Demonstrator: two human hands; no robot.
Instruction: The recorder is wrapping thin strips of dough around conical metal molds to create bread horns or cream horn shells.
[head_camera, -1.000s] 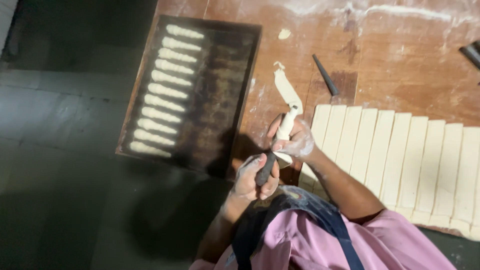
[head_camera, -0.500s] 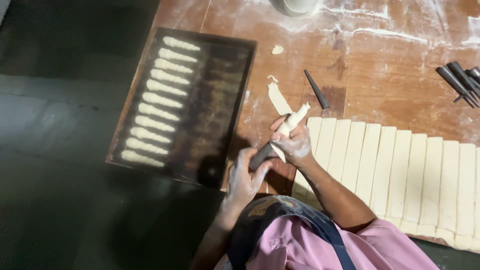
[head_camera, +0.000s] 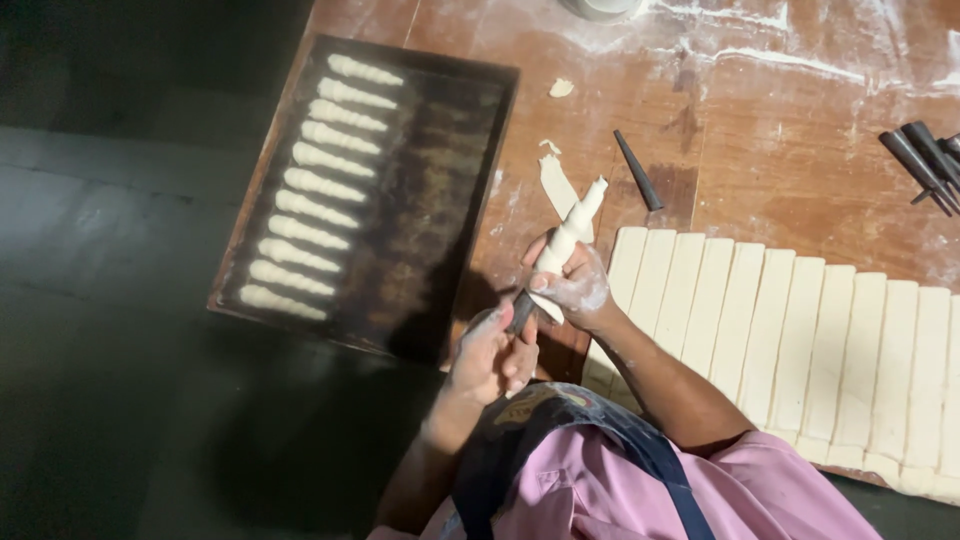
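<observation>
Gripping the wide dark end of a tapered black metal cone mould (head_camera: 522, 308), the left hand (head_camera: 492, 355) has its fingers curled shut around it, while the right hand (head_camera: 573, 288), dusted white with flour, pinches a soft pale strip of dough (head_camera: 575, 228) against the mould. The strip winds around the mould in overlapping spiral turns, smooth and matte, and its loose end trails down to the floury brown wooden worktop (head_camera: 800, 150). The wrapped mould is held in the air, tilted up and away from the person, above the near edge of the worktop.

Just to the right lies a flat sheet of dough cut into long parallel strips (head_camera: 800, 350). On the left sits a dark rectangular baking tray (head_camera: 440, 200), its left side lined with a column of pale wrapped dough cones (head_camera: 310, 190). One bare black cone (head_camera: 638, 171) lies on the worktop beyond the hands; several more black cones (head_camera: 920, 160) rest at the right edge.
</observation>
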